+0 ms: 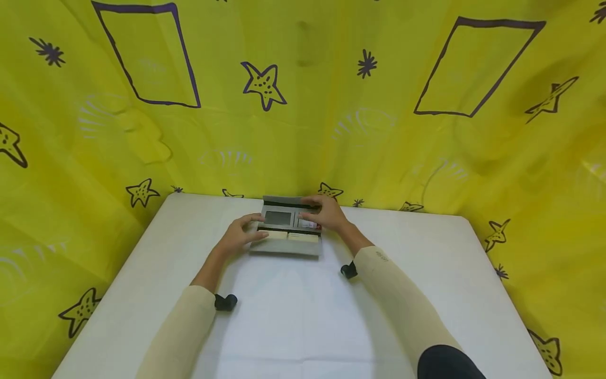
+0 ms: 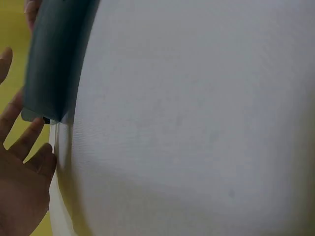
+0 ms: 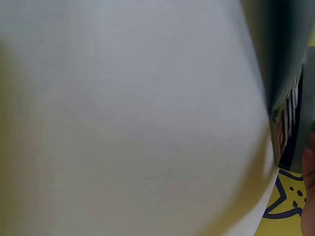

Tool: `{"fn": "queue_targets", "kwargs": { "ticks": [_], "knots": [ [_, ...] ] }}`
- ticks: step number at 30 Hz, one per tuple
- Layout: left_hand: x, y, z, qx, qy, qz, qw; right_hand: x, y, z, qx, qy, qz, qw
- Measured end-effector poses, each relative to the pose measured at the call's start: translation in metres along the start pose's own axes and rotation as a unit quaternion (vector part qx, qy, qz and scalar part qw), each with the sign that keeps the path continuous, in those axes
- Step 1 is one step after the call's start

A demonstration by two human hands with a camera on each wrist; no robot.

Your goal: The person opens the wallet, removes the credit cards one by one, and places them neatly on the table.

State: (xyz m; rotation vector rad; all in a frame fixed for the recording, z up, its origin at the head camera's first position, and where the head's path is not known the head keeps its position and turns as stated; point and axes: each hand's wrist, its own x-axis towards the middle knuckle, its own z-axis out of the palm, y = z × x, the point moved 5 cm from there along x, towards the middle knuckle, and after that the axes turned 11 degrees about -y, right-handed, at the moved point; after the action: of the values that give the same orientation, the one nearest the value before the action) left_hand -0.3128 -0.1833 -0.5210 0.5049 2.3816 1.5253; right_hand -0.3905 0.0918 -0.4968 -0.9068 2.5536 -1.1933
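A grey folding wallet (image 1: 285, 247) lies spread open near the far edge of the table, its flaps folded out to the front and back. Inside it are a dark window pocket (image 1: 278, 218), a printed card (image 1: 309, 224) on the right and pale cards (image 1: 303, 237) along the front. At its left end is my left hand (image 1: 234, 235), thumb and fingers spread apart and touching the edge. My right hand (image 1: 330, 212) reaches over the right end, with its fingers by the back flap and thumb over the card pocket. The right wrist view catches stacked card edges (image 3: 287, 118).
A white-covered table (image 1: 293, 316) stretches between me and the wallet. Behind it hangs a yellow curtain (image 1: 303, 131) with drawn stars, close to the table's far edge. Dark wrist cameras (image 1: 225, 302) sit at both cuffs.
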Motion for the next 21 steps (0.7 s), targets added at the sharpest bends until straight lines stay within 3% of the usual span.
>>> {"fn": "queue_targets", "kwargs": {
  "ticks": [2,5,9,13,21],
  "knots": [
    [0.000,0.000,0.003,0.072,-0.019,-0.012,0.9971,0.000,0.002,0.004,-0.033,-0.013,-0.005,0.999],
    [0.000,0.000,0.008,0.168,-0.048,-0.019,0.9845,0.000,0.006,0.010,-0.072,-0.028,-0.006,0.997],
    [-0.001,-0.001,0.013,0.234,-0.073,-0.025,0.9691,-0.003,0.010,0.017,-0.100,-0.043,0.000,0.994],
    [-0.003,-0.003,0.014,0.253,-0.082,-0.031,0.9633,-0.006,0.010,0.021,-0.116,-0.052,0.011,0.992],
    [-0.005,-0.006,0.014,0.245,-0.089,-0.029,0.9649,-0.008,0.007,0.027,-0.164,-0.094,0.029,0.981]
  ]
}}
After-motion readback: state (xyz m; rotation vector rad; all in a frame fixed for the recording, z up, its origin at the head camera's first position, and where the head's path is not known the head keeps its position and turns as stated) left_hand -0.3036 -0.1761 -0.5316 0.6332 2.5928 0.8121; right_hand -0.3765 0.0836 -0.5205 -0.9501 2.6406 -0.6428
